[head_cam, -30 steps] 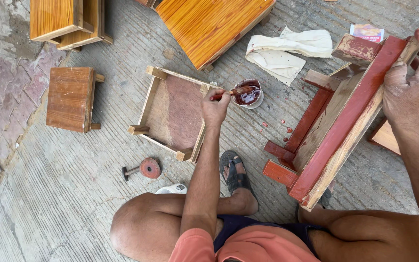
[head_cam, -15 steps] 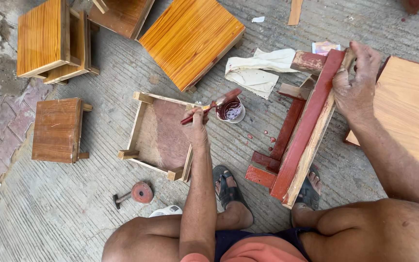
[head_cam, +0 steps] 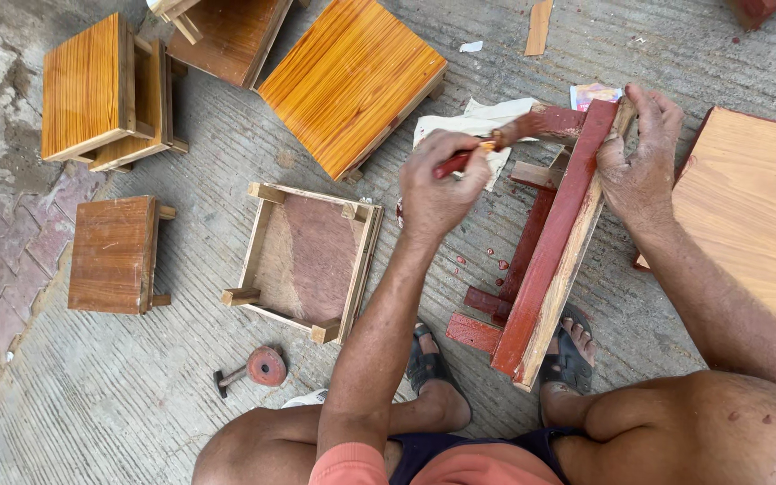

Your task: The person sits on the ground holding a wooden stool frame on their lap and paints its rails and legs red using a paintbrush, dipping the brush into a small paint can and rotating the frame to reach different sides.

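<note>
The stool frame (head_cam: 554, 247) wears dark red paint over pale bare wood along one edge. The brush (head_cam: 473, 154) handle is red, its tip seemingly orange. The varnished stool top (head_cam: 352, 81) glows orange with streaked grain. The upturned stool (head_cam: 307, 260) is brownish inside. The concrete floor (head_cam: 119, 395) is grey, spotted red.

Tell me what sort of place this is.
Probably an outdoor, ground-level woodworking spot. Varnished small wooden stools sit on bare concrete ground, and the left hand holds a paint-stained brush by a half-painted red stool frame steadied by the right hand.
</note>
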{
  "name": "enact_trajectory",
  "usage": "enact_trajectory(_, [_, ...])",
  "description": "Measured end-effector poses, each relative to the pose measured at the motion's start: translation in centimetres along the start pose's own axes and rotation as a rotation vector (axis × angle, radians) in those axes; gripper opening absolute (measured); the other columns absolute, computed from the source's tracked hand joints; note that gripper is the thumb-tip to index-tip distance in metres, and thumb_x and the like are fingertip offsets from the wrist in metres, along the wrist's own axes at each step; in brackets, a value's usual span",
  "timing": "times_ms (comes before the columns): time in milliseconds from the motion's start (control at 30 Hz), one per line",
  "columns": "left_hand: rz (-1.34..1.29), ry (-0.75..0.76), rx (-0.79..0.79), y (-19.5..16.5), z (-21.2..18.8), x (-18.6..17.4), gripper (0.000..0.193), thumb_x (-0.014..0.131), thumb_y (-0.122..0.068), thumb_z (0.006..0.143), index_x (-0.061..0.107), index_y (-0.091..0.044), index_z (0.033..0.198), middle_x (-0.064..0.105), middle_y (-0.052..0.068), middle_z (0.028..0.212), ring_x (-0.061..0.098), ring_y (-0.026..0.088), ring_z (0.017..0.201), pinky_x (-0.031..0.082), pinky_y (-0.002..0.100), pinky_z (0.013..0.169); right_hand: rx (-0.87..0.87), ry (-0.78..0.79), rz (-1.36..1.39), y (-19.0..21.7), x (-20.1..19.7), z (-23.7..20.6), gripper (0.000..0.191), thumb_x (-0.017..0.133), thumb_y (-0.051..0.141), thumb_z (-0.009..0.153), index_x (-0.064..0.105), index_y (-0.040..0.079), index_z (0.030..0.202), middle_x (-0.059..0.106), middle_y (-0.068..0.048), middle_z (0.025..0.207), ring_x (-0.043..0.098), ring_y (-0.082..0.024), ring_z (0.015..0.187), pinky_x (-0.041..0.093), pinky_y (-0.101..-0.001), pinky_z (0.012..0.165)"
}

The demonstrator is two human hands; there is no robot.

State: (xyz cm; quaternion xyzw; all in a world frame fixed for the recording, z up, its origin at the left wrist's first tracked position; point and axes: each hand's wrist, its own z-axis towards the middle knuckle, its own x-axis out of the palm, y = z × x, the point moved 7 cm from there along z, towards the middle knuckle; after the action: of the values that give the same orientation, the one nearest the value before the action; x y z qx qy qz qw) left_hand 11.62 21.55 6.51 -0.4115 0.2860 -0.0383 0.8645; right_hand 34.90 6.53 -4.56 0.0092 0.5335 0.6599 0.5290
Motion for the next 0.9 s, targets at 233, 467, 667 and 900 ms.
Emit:
enact_trajectory(233, [-0.123, 0.06, -0.101, 0.8, -0.4, 3.3, 0.012, 0.073, -0.017, 0.092, 0.073, -0.009, 0.102, 0.072, 0.004, 0.098, 0.074, 0.012, 0.087, 0.067, 0.027, 0.076, 0.088, 0.034, 0.081, -0.2, 0.2, 0.1, 0.06, 0.052, 0.003, 0.097, 0.045, -0.001, 0.155, 0.039, -0.024, 0.151, 0.042, -0.036, 0.148, 0.036, -0.0458, 0.129])
enact_trajectory(467, [0.046, 0.021, -0.15, 1.3, 0.5, -0.1, 0.011, 0.075, -0.018, 0.089, 0.074, -0.01, 0.096, 0.073, 0.004, 0.096, 0.074, 0.013, 0.088, 0.064, 0.029, 0.079, 0.047, -0.003, 0.048, 0.1, 0.4, 0.4, 0.055, 0.055, 0.002, 0.099, 0.047, -0.003, 0.153, 0.04, -0.024, 0.146, 0.043, -0.038, 0.148, 0.036, -0.047, 0.129])
enact_trajectory(667, [-0.022, 0.02, -0.159, 0.2, 1.5, 0.8, 0.014, 0.075, -0.02, 0.089, 0.073, -0.009, 0.097, 0.072, 0.002, 0.092, 0.071, 0.014, 0.085, 0.059, 0.032, 0.079, 0.061, 0.013, 0.078, 0.0, 0.5, 0.4, 0.06, 0.055, 0.0, 0.094, 0.047, -0.002, 0.154, 0.04, -0.025, 0.149, 0.044, -0.038, 0.145, 0.036, -0.0469, 0.127])
enact_trajectory(900, [0.0, -0.104, -0.096, 1.0, 1.5, -0.2, 0.013, 0.074, -0.019, 0.091, 0.073, -0.008, 0.097, 0.073, 0.004, 0.096, 0.072, 0.016, 0.089, 0.059, 0.034, 0.083, 0.049, 0.011, 0.07, 0.3, 0.3, 0.3, 0.054, 0.055, 0.001, 0.1, 0.046, -0.003, 0.153, 0.04, -0.026, 0.149, 0.043, -0.039, 0.145, 0.037, -0.0462, 0.126])
